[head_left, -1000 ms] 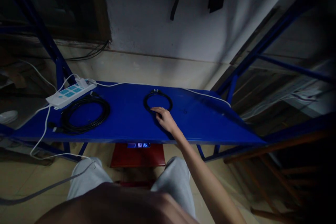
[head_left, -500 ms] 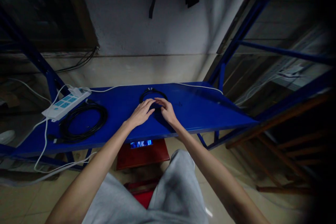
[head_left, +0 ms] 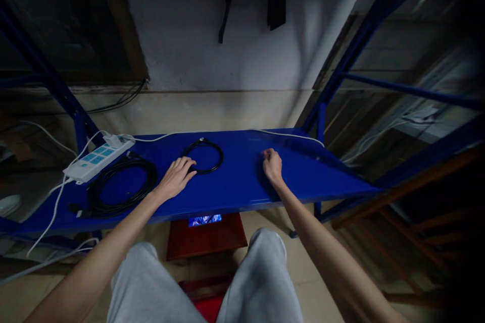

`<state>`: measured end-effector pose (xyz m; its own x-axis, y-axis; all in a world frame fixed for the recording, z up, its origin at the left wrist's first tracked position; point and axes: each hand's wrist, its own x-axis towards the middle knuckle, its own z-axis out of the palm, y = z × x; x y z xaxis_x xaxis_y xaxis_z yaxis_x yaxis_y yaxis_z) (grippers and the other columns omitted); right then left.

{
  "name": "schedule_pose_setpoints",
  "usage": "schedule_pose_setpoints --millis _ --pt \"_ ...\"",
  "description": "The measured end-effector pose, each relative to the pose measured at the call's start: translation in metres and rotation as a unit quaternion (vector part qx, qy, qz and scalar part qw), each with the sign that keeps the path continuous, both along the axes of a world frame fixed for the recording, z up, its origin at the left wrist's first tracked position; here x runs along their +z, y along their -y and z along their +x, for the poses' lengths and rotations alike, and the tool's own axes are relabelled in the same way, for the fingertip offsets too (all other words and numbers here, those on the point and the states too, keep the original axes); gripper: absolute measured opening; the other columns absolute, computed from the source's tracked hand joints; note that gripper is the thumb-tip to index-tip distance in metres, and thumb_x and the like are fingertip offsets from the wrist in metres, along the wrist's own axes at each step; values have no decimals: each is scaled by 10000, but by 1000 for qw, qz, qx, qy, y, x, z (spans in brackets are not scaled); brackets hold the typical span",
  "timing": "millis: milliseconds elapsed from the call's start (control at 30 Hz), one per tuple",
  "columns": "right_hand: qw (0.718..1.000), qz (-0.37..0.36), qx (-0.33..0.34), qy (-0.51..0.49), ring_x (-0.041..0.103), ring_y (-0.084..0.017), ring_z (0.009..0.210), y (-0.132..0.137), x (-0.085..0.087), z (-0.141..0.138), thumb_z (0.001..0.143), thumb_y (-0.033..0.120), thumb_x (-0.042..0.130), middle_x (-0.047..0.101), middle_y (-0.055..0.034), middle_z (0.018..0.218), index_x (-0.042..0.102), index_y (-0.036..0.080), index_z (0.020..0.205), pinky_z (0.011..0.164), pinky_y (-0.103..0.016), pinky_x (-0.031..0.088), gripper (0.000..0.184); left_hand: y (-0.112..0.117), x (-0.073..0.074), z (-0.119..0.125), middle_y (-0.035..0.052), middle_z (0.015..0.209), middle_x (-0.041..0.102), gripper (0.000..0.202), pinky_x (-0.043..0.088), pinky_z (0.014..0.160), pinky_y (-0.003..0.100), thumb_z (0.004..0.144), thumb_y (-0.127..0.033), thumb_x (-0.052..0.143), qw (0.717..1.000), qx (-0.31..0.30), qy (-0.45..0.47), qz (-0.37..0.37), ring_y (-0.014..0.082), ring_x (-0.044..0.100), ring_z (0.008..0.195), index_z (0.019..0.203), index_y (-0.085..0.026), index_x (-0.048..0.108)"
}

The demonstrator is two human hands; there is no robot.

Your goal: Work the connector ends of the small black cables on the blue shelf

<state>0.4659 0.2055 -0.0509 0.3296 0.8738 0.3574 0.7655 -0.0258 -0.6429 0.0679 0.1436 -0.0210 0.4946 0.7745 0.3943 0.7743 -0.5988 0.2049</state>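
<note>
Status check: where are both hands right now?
Left hand at edge of small black coiled cable. Right hand on blue metal shelf, apart from it. Larger black cable coil beside left hand.

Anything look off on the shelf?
The white plastic power strip sits at an angle at the left end of the blue metal shelf. Its end appears to overhang the edge, and white cords trail off the side.

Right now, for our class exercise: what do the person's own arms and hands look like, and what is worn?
The left forearm and right forearm are bare, with no sleeves, gloves, watch or bracelet showing. The left hand and right hand are slender, with no rings that can be made out. Below them are light grey trousers.
</note>
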Motion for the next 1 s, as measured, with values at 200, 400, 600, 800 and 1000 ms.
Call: schedule_pose_setpoints --millis 200,400,600,800,1000 --pt "999 3 16 32 572 -280 887 2 -1 -3 961 359 432 646 -137 890 603 177 899 800 -375 425 257 41 2 -44 112 1268 587 281 449 1026 458 1035 -247 430 992 31 75 101 259 555 1187 1297 -213 524" --pt "995 -15 33 91 546 -279 918 -1 -3 -9 888 448 613 605 -146 1000 598 166 979 818 -377 419 296 103 1 -81 86 1124 611 277 510 956 409 962 -108 496 954 53 221 196 229 606 1084 1212 -212 550" --pt "997 1 31 77 534 -271 896 2 -7 -7 872 387 625 591 -124 955 563 180 950 813 -377 414 230 74 19 1 97 1257 564 318 470 1084 412 997 -150 433 977 12 201 69 220 570 1210 1285 -241 534" --pt "997 2 17 69 522 -237 812 10 -6 -4 842 321 604 578 -78 814 580 191 784 760 -345 391 145 -10 6 53 125 1490 426 433 406 1145 510 996 -358 534 997 -21 70 -33 306 461 1367 1409 -258 451" --pt "998 9 8 69 533 -217 775 14 0 -10 848 301 599 611 -75 821 631 174 858 727 -318 374 132 -17 -7 52 105 1338 518 220 448 1027 469 1030 -402 463 999 -9 31 -33 268 543 1166 1083 -209 552"
